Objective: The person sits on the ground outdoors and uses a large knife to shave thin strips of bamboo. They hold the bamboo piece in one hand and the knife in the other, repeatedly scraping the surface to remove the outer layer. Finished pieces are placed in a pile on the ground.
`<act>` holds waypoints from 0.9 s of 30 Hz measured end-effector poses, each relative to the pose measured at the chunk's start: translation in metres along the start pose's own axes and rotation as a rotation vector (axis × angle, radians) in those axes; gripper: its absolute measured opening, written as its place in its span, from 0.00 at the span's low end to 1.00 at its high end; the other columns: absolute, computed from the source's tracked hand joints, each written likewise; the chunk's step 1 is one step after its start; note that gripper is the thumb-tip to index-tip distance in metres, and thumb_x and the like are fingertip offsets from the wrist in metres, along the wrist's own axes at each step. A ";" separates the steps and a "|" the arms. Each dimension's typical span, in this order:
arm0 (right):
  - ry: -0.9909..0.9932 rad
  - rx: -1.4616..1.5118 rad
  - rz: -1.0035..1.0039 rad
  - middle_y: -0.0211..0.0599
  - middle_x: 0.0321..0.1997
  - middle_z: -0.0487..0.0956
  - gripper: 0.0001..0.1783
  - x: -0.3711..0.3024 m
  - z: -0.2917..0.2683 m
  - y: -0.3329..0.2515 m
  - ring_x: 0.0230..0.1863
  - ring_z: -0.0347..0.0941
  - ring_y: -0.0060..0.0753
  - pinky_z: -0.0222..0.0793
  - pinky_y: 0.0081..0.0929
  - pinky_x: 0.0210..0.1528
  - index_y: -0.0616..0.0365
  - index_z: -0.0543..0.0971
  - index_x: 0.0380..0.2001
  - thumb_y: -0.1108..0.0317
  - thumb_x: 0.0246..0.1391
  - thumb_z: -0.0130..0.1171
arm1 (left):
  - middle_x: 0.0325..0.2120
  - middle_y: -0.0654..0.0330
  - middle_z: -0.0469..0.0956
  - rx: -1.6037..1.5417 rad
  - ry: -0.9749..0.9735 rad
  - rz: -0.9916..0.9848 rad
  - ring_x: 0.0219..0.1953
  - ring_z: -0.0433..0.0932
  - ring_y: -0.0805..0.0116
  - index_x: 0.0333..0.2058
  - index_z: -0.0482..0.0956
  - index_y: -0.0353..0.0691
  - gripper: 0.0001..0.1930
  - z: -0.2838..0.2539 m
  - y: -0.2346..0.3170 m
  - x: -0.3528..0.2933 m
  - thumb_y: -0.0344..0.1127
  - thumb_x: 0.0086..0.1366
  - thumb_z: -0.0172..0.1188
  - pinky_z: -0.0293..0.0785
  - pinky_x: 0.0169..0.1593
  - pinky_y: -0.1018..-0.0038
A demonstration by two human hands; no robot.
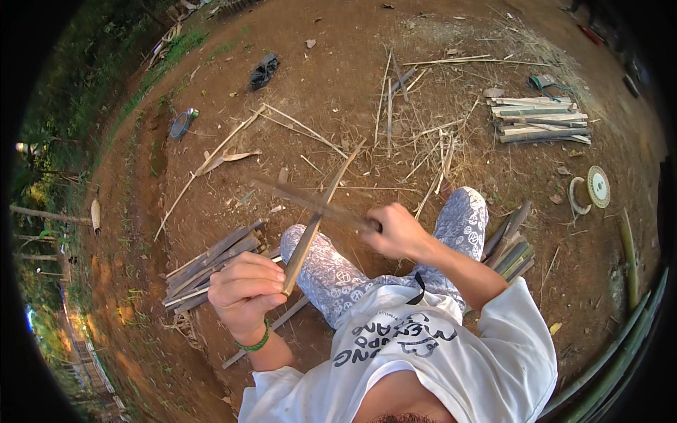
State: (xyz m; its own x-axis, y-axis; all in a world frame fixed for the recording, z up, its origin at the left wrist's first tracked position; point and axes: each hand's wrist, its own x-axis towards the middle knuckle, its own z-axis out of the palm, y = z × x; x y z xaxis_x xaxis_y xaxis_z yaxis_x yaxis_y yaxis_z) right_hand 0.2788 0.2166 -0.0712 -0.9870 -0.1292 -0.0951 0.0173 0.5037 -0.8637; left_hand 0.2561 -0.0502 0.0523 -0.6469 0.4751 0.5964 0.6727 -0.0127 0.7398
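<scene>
My left hand (247, 289) is closed on the near end of a split bamboo strip (305, 248), which slants up and away over my left knee. In my right hand (400, 233) is a long-bladed knife (344, 214), its dark handle end showing at the fist. The blade is smeared by motion and crosses the strip around its middle; whether the edge touches it I cannot tell. Beside my left hand lies a pile of split bamboo pieces (218, 262) on the ground. Another bamboo pile (513, 252) sits just outside my right knee.
A stack of bamboo pieces (541, 131) lies at far right, with a spool (598, 187) nearer me. Thin strips and shavings (443, 158) litter the dirt ahead. Black plastic (264, 72) and a blue round container (180, 125) are far left. Green poles (599, 366) lie at lower right.
</scene>
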 end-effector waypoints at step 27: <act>-0.023 -0.093 0.928 0.50 0.56 0.79 0.26 0.174 0.063 0.306 0.59 0.76 0.50 0.71 0.41 0.60 0.60 0.82 0.50 0.56 0.51 0.54 | 0.34 0.52 0.82 -0.079 0.081 -0.016 0.40 0.80 0.54 0.34 0.82 0.36 0.16 -0.010 -0.021 -0.023 0.43 0.56 0.71 0.79 0.47 0.59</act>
State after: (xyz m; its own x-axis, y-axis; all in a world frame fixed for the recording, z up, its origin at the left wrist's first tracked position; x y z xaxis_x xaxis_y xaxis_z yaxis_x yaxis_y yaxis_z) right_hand 0.1226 0.2941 -0.3834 -0.5814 0.3431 -0.7378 0.7836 0.4801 -0.3943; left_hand 0.2534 -0.0695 0.0255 -0.6867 0.4028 0.6052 0.6335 -0.0767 0.7699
